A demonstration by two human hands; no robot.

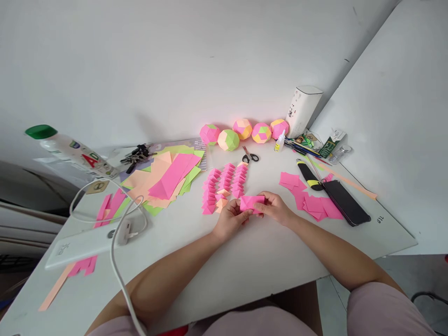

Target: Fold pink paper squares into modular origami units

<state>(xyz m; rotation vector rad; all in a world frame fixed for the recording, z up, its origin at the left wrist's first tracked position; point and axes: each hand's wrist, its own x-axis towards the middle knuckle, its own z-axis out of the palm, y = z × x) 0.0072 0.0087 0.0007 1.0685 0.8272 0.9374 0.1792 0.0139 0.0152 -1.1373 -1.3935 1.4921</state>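
Observation:
A small pink paper piece point(249, 202) with crease lines is held up between both hands near the middle of the table. My left hand point(231, 218) pinches its left end, thumb along the lower edge. My right hand point(275, 208) grips the right end, its thumb lying across the front. Just behind the hands stand rows of folded paper units point(227, 179), mostly pink with a few peach ones. To the right of my right hand lie flat pink paper pieces point(313, 205), partly overlapping.
Behind the rows lie scissors point(249, 156), paper balls point(228, 140) and a glue bottle point(280, 141). On the right are a cutter point(309, 175) and a phone point(346, 202). Paper sheets point(164, 179), a white bottle point(75, 151) and a corded power strip point(84, 245) occupy the left.

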